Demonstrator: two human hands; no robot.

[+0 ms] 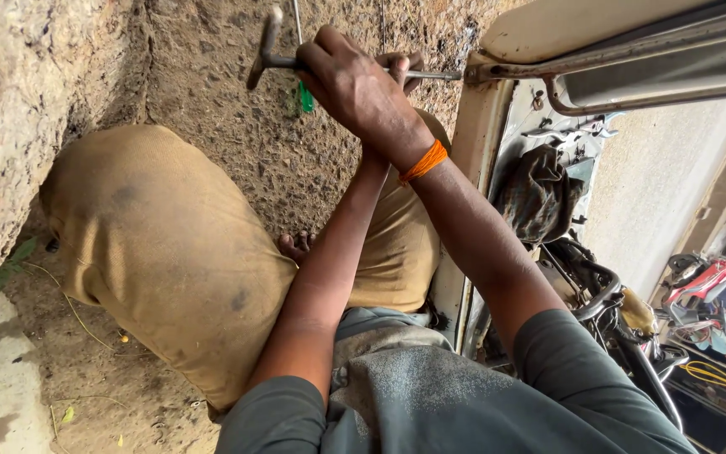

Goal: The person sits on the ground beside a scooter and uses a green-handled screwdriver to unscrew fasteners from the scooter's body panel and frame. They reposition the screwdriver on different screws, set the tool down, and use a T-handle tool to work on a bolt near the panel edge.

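My right hand (350, 84), with an orange thread at the wrist, is closed around the shaft of a metal T-handle wrench (266, 52). The wrench shaft runs right to the edge of a cream vehicle panel (472, 143). My left hand (407, 64) is mostly hidden behind the right one; only its fingers show, curled over the same shaft. A green tool handle (305, 97) pokes out just below my right hand; what holds it is hidden. Both forearms cross above my knees in tan trousers (170, 252).
Bare dirt ground (237, 126) lies beneath me, with a rough stone wall (18, 101) on the left. Inside the vehicle opening sit a dark crumpled rag (539, 193), black cables and metal parts (598, 286). Yellow hose (720, 374) and red objects lie at far right.
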